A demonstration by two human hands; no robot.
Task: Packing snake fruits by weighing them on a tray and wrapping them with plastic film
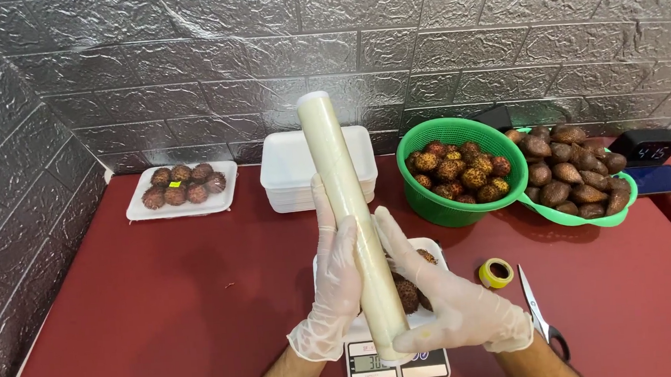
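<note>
Both gloved hands wrapped round roll of cling film [351,226], held tilted above scale [397,367] w/ fruit tray on it. Left hand [331,286] flat along roll's left side, fingers straight. Right hand [451,302] curled round lower end. Tape [496,272] & scissors [541,316] just right, on red table [164,300].

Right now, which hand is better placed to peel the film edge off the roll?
Probably the right hand. Its fingers lie flat across the front of the cling film roll, so they could find the edge there. The left hand wraps the roll from the side and looks better placed to steady it above the scale.
</note>
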